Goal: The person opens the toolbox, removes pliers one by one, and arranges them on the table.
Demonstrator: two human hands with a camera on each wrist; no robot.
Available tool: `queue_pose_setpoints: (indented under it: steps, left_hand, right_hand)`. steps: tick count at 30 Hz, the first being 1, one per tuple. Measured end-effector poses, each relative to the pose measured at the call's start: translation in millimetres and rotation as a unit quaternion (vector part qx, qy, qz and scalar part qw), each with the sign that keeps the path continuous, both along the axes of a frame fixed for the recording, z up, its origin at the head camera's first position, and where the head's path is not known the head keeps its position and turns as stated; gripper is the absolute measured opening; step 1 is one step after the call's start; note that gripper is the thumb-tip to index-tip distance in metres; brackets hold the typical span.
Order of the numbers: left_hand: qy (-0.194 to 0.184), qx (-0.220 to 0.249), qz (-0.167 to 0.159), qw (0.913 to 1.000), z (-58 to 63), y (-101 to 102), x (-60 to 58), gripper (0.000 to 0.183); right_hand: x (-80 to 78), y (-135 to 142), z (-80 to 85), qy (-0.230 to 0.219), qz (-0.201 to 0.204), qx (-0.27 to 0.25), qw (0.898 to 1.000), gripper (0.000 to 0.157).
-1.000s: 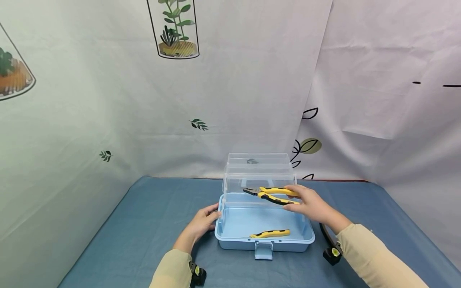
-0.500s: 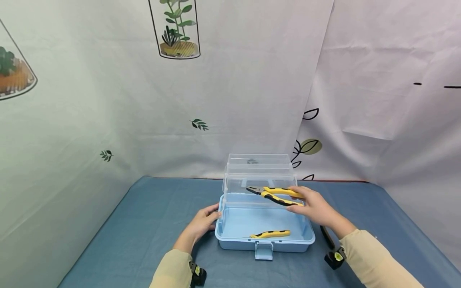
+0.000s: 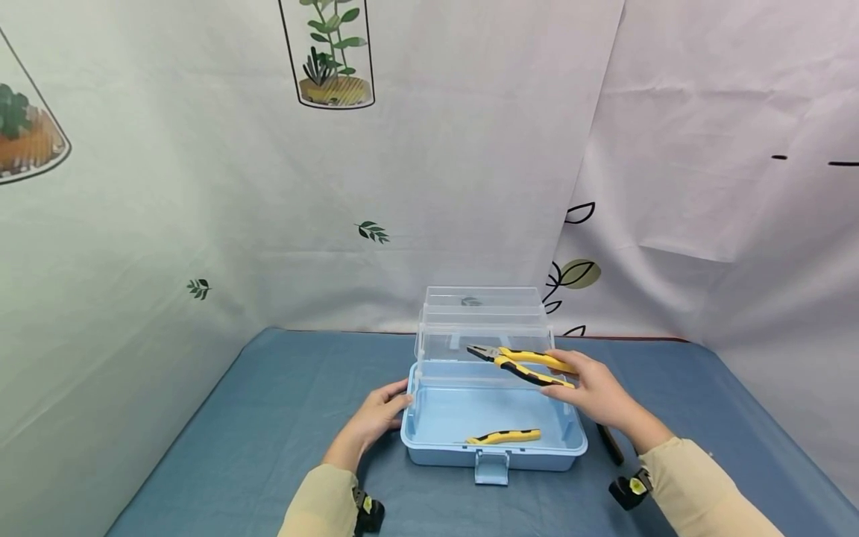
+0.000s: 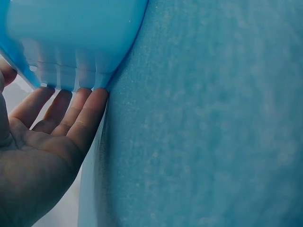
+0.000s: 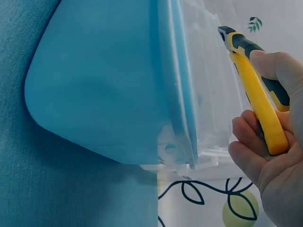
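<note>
My right hand (image 3: pixel 593 388) holds a pair of combination pliers (image 3: pixel 520 363) by their yellow-and-black handles, above the right part of a light blue toolbox (image 3: pixel 496 456). The pliers' grey jaws are spread a little and point left; in the right wrist view, the thumb lies on one handle and the fingers are around the other. The toolbox's clear lid (image 3: pixel 486 317) stands raised at the back. Inside, near the front wall, lies a second yellow-and-black handled tool (image 3: pixel 510 436), its head hidden. My left hand (image 4: pixel 45 151) touches the box's left side with straight fingers, thumb at the rim.
A blue cloth (image 3: pixel 268 447) covers the table. Right of the toolbox lies a slim black object (image 3: pixel 610 444). The front latch (image 3: pixel 492 468) hangs down toward the cloth. A patterned curtain (image 3: pixel 470 186) rises behind the table.
My right hand has drifted a little to the right, carrying the pliers with it. The left hand, toolbox and the tool inside have stayed where they were.
</note>
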State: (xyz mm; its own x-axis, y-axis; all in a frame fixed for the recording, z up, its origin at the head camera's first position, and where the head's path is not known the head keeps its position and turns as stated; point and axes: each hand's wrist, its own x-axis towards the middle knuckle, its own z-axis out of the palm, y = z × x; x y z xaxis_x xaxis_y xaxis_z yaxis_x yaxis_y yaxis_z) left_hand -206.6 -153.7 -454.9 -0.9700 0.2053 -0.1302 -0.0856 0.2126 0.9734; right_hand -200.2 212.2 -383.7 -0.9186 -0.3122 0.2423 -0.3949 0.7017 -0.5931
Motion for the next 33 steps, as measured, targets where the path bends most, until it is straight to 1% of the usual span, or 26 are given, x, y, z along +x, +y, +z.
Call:
queue_pose_setpoints:
  steps: [5, 13, 18, 25, 33]
  left_hand:
    - [0.000, 0.004, -0.001, 1.0000, 0.1, -1, -0.4, 0.059]
    - [-0.002, 0.008, -0.004, 1.0000, 2.4, -3, -3.5, 0.058]
    - [-0.003, 0.011, 0.007, 0.9999, 4.4, -2, -2.7, 0.055]
    - [0.012, -0.002, 0.014, 0.9998, 8.3, 0, -2.0, 0.053]
    - [0.004, -0.002, 0.020, 0.9998, 6.1, 0, -1.8, 0.053]
  right_hand:
    - [2.4, 3, -1.5, -0.001, -0.002, -0.004, 1.000, 0.069]
    - [5.9, 7, 0.6, 0.005, -0.019, -0.007, 1.000, 0.067]
    - [8.8, 11, 0.3, 0.001, -0.026, -0.015, 1.000, 0.066]
    - [15.9, 15, -1.2, 0.002, -0.036, -0.011, 0.999, 0.064]
    - [24.0, 22, -5.8, 0.001, -0.061, -0.009, 0.998, 0.065]
